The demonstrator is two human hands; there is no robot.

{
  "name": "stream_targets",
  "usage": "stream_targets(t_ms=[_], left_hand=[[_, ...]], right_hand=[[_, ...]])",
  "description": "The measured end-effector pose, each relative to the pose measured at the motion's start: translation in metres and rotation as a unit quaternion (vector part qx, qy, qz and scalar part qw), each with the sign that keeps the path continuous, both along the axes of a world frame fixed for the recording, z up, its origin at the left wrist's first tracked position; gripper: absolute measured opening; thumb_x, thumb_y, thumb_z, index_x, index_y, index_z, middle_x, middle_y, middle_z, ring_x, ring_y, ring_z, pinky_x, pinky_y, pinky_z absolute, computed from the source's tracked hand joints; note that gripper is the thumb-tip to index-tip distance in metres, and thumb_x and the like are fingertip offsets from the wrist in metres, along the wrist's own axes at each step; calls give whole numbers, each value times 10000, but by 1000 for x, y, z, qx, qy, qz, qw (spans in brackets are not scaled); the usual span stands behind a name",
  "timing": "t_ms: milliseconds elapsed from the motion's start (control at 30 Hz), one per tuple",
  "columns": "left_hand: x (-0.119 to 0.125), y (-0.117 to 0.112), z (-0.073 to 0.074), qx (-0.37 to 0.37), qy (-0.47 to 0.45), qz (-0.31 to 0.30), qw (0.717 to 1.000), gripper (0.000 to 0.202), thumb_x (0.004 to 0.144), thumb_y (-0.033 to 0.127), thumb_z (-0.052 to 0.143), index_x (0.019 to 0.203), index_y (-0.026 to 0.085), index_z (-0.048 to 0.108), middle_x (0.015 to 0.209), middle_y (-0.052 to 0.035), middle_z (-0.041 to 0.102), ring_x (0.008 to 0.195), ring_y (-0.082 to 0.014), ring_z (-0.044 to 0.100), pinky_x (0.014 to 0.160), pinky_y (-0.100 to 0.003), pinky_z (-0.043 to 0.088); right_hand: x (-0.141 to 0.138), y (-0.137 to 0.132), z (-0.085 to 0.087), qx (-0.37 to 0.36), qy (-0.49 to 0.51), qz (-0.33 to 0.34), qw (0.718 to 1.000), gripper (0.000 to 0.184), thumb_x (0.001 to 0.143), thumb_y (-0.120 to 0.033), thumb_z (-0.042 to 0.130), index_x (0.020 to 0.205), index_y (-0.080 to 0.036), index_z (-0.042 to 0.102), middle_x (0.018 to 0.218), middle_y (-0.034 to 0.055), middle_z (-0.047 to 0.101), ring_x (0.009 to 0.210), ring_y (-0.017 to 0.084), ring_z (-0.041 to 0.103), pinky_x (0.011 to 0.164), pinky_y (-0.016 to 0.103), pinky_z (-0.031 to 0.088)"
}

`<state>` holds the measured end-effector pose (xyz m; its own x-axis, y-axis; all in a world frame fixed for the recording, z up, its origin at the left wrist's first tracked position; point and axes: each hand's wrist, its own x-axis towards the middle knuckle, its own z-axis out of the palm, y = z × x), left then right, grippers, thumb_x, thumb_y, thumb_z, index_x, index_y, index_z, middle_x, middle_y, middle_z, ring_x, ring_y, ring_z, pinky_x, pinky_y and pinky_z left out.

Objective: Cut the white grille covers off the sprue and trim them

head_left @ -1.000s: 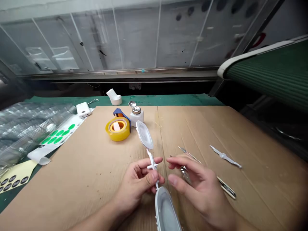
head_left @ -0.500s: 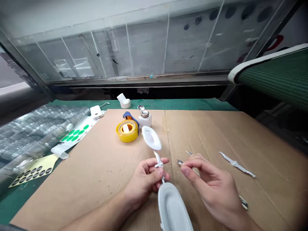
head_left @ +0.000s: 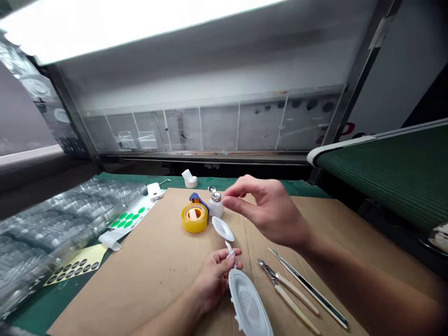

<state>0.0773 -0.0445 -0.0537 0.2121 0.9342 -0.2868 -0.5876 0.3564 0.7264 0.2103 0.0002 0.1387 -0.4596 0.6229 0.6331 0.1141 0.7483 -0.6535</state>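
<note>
L hand (head_left: 213,282) pinched white plastic sprue (head_left: 230,252), upper oval cover (head_left: 223,229) and lower oval cover (head_left: 249,303) attached; R hand (head_left: 268,210) empty, fingertips nearly together, near dispenser bottle (head_left: 216,208).

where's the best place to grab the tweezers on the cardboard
Pinch the tweezers across their cream arms about midway, coming from above and the near side: they lie flat and splayed on the cardboard, with a slim dark tool alongside to the right.

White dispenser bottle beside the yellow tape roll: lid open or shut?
Open: the white plastic dispenser bottle has its round metal lid flipped back, baring the metal top.
</note>
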Motion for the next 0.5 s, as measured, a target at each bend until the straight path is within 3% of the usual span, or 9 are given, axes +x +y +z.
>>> stream_targets(t_ms=[100,233,367,500], left_hand=[[2,-2,-4,20,4,13,1000,463,726,403,822,1036,109,643,725,0,642,550,-81,541,559,-218,418],[1,-2,-6,42,17,24,999,253,875,341,677,985,115,650,718,3,639,537,-88,539,529,-217,435],[-2,4,-11,53,19,38,998,274,877,380,671,917,110,651,709,-4,635,516,-83,520,510,-218,433],[-2,13,-21,54,-6,47,997,333,835,426,709,928,113,644,727,-20,636,562,-108,544,561,-256,465]], right_hand=[[-34,-1,17,14,-24,58,998,76,817,-254,704,787,-199,746,754,2,694,747,156,611,663,286,453],[-80,-10,20,17,-27,130,991,87,828,-245,693,783,-189,742,722,-4,690,702,140,602,625,266,442],[-113,-24,16,17,-29,182,983,85,842,-236,679,798,-194,738,750,-6,705,708,138,605,623,260,440],[-119,-34,3,21,-51,214,975,147,887,-292,637,842,-207,748,789,2,707,761,151,612,677,271,466]])
